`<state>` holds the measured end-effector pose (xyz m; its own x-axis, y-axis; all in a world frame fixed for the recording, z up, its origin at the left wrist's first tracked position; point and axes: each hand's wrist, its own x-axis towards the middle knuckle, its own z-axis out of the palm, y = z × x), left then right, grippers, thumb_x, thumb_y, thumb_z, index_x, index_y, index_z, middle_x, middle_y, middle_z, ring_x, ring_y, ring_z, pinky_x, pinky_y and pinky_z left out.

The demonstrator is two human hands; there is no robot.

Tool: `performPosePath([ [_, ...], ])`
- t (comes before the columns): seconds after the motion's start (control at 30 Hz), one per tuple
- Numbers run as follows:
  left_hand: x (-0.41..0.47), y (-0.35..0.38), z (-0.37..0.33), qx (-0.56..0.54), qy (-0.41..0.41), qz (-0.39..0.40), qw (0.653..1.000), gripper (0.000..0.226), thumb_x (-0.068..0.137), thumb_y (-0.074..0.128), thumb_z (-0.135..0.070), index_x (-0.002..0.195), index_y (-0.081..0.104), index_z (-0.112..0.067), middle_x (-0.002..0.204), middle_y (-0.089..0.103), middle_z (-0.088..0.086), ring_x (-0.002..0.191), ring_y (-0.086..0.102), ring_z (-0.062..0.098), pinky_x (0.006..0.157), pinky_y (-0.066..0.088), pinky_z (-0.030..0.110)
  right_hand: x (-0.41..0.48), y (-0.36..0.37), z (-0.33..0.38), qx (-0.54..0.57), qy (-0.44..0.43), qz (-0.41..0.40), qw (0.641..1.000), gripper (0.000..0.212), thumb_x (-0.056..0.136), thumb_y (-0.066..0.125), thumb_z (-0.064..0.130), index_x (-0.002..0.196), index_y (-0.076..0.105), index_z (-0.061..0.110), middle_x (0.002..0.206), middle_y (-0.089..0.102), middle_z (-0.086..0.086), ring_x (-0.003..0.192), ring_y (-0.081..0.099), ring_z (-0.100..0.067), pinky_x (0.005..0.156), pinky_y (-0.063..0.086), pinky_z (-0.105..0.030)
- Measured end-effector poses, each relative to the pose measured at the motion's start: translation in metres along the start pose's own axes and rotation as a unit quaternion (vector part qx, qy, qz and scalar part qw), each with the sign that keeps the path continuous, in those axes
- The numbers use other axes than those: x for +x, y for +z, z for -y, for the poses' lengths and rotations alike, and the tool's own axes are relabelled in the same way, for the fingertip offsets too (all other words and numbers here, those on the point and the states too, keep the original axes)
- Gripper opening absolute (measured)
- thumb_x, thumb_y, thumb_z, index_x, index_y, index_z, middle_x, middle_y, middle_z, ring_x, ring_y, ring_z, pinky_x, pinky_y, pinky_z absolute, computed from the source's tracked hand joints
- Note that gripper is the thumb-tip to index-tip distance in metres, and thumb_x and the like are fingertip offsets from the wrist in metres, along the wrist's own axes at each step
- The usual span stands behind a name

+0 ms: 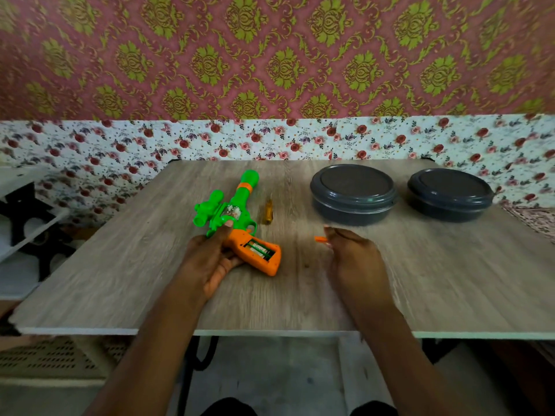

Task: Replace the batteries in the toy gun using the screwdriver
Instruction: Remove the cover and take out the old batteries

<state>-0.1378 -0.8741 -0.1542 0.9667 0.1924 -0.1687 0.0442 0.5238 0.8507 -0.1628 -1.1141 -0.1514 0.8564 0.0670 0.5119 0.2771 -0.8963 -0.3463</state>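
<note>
The gun point(237, 211) lies flat on the table point(420, 280). Its green barrel points away from the person and its orange handle is at the near end. The left hand point(210, 259) grips the gun where the handle meets the green part, with the thumb on top.

The little door in the handle is off, and the hole faces up. The batteries point(259, 250) sit inside it. They lie along the handle, slanting down to the right, toward the right hand point(354, 256).

The right hand is near the handle but not touching it. Its fingertips pinch a small orange piece, which looks like the cover point(320, 239). The hand is blurry, so I cannot be sure.

The left hand is closer to the batteries, but it is busy holding the gun. I think the right hand has to put the cover down first, then reach left to pull the batteries out.

The screwdriver point(268, 212) lies just to the right of the gun, pointing the same way.
</note>
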Motion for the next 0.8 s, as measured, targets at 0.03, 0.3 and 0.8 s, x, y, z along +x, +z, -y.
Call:
performPosePath([
  [0.03, 0.000, 0.000, 0.000, 0.003, 0.002, -0.001, 1.000, 0.014, 0.101, 0.057, -0.012, 0.109, 0.063, -0.002, 0.096, 0.076, 0.021, 0.087, 0.077, 0.026, 0.065, 0.064, 0.049, 0.000, 0.000, -0.001, -0.008, 0.010, 0.016, 1.000, 0.034, 0.095, 0.056, 0.007, 0.127, 0.068, 0.009, 0.115, 0.073, -0.013, 0.101, 0.070, -0.037, 0.083, 0.060, -0.049],
  [0.3, -0.002, 0.001, 0.000, 0.017, 0.005, -0.018, 1.000, 0.016, 0.100, 0.059, -0.013, 0.110, 0.061, 0.000, 0.096, 0.075, 0.024, 0.085, 0.077, 0.030, 0.069, 0.063, 0.053, -0.009, 0.000, -0.004, 0.000, 0.015, 0.142, 0.990, 0.040, 0.101, 0.046, 0.005, 0.139, 0.058, 0.015, 0.140, 0.060, -0.006, 0.126, 0.059, -0.023, 0.106, 0.045, -0.030],
  [0.8, -0.012, 0.007, -0.004, -0.022, 0.047, -0.056, 0.997, 0.021, 0.099, 0.059, -0.012, 0.115, 0.063, 0.000, 0.116, 0.067, 0.033, 0.104, 0.068, 0.047, 0.083, 0.056, 0.063, 0.032, 0.014, 0.017, 0.046, -0.056, 0.176, 0.982, 0.024, 0.094, 0.054, 0.006, 0.114, 0.067, 0.009, 0.131, 0.062, -0.013, 0.121, 0.059, -0.032, 0.099, 0.052, -0.044],
])
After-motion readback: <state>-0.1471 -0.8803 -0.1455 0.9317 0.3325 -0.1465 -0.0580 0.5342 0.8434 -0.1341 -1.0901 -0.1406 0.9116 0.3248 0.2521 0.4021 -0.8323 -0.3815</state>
